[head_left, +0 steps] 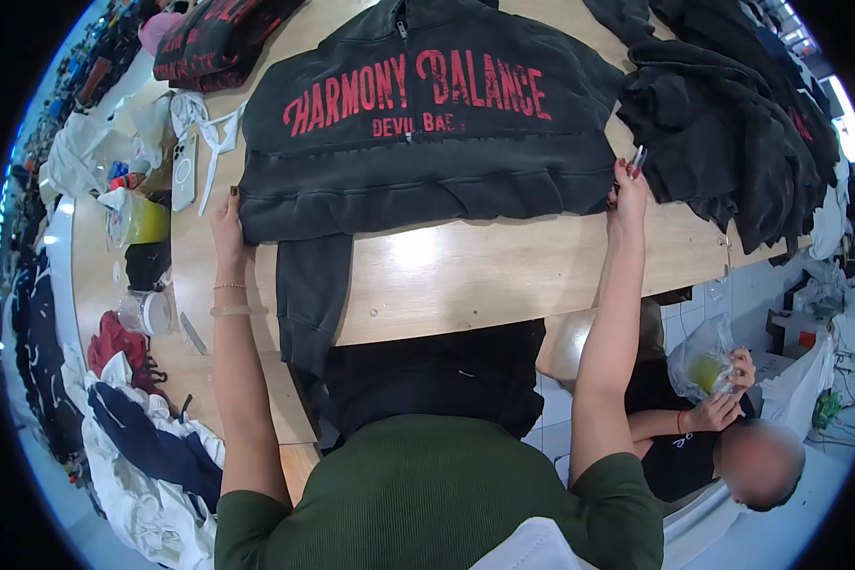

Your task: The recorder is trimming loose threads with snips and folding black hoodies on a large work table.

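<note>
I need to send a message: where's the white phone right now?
In the head view, the white phone lies on the wooden table, to the left of the dark hoodie, beside white fabric scraps.

one dark zip hoodie (427, 123) with red lettering lies spread on one wooden table (465, 275). two hands are on its hem: one left hand (226, 220), one right hand (629, 188), the right with one small clipper-like tool (638, 158). one pile of dark garments (731, 123) sits at the right, one folded dark-and-red garment (214, 43) at the top left. there is one white phone (184, 171), one yellow-green cup (144, 220), one clear jar (148, 312). one other person (722, 446) sits below the table, holding one plastic bag (701, 366).
</note>
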A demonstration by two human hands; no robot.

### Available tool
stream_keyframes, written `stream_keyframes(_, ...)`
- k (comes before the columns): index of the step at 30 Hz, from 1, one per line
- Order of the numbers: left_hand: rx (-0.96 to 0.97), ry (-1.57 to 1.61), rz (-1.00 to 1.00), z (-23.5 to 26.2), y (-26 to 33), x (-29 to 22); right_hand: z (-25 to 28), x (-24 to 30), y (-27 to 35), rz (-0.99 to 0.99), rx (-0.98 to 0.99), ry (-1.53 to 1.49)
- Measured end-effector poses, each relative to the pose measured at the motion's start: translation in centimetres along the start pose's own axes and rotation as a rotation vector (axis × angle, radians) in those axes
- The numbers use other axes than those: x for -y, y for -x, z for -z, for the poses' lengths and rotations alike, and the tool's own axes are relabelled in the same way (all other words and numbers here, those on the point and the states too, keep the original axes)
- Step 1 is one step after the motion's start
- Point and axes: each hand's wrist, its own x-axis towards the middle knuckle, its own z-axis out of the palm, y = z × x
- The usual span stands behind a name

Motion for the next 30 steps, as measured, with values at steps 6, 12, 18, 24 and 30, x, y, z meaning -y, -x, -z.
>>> stream_keyframes(6,-0.137,0.446,0.003,0.5,0.3,0.4,1.1,-1.3,-0.3,0.124,-0.044,-0.305)
stream_keyframes(12,-0.042,0.454,-0.009,-0.1,0.8,-0.2,1.4,-1.2,-0.6,0.151,0.017,-0.300)
stream_keyframes(18,0.062,0.441,0.014,0.8,0.2,0.3,1.5,-1.1,-0.5,0.171,0.040,-0.226)
stream_keyframes(24,0.680,-0.125,-0.340,7.5,9.1,-7.7,7.2,3.1,9.1,0.022,0.166,0.046)
stream_keyframes(30,0.375,-0.464,0.240,7.6,14.5,-4.2,9.5,-0.8,8.1,0.143,-0.027,0.583)
